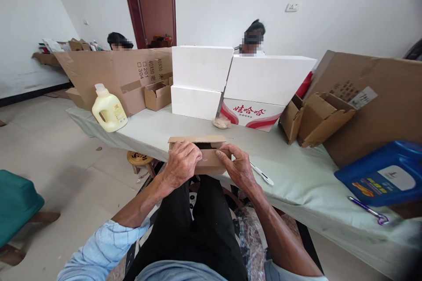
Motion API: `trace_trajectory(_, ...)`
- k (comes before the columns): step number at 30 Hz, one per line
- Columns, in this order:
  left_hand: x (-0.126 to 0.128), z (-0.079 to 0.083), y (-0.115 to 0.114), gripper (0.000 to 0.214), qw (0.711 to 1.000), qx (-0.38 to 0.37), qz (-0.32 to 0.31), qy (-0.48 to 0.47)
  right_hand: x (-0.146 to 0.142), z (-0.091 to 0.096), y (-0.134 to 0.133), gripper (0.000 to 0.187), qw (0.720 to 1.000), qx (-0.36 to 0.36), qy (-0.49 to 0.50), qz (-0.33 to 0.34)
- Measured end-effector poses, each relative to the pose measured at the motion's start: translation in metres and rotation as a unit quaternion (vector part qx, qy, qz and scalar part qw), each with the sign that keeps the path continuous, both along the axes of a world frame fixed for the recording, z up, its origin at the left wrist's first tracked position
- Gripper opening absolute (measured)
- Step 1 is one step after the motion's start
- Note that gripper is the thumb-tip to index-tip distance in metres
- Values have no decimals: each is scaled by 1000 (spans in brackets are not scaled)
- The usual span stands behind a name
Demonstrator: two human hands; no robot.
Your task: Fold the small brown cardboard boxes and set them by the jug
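A small brown cardboard box (211,165) rests at the table's near edge, right in front of me. Its top gapes, showing a dark inside, and a flap stands up along the far side. My left hand (183,161) grips the box's left end with curled fingers. At the right end, my right hand (238,163) pinches the near top edge between thumb and fingers. Just right of that hand lies a white slim-handled tool (262,173), perhaps a utility knife, partly hidden by the hand.
White boxes (201,68) are stacked across the table (151,129). A yellow jug (108,109) stands left; a blue jug (379,173) and a purple carabiner-ended item (369,210) lie right. Open cardboard boxes (325,116) flank the stack. Two people sit beyond.
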State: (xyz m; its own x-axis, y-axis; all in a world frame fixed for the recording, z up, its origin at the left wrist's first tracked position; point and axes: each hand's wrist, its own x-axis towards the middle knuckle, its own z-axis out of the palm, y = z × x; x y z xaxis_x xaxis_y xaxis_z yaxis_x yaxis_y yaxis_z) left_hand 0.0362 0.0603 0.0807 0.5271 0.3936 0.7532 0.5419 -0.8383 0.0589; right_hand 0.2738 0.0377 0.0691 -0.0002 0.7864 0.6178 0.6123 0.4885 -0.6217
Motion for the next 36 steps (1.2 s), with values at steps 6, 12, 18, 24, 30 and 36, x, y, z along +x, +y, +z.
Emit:
trace_trajectory(6, -1, 3, -14, 24, 996, -46, -55, -51, 0, -5, 0, 23, 1000, 2, 9, -2)
trace_trajectory(12, -10, 14, -21, 19, 965, -177, -122, -152, -1, -7, 2, 25, 1000, -3, 13, -5)
trace_trajectory(18, -29, 45, 14, 17, 924, -301, -73, -226, 0, -14, -18, 24, 1000, 16, -10, 11)
trace_trajectory(24, -19, 56, 96, 22, 894, -399, -75, -190, 4, -17, -38, 20, 998, 44, -30, 23)
trace_trajectory(30, 37, 38, 181, 19, 872, -462, -81, -137, 22, -11, -37, 17, 996, 88, -29, 14)
trace_trajectory(36, 110, 10, 258, 11, 864, -490, -80, -82, 54, -8, -43, 13, 996, 89, 5, 2)
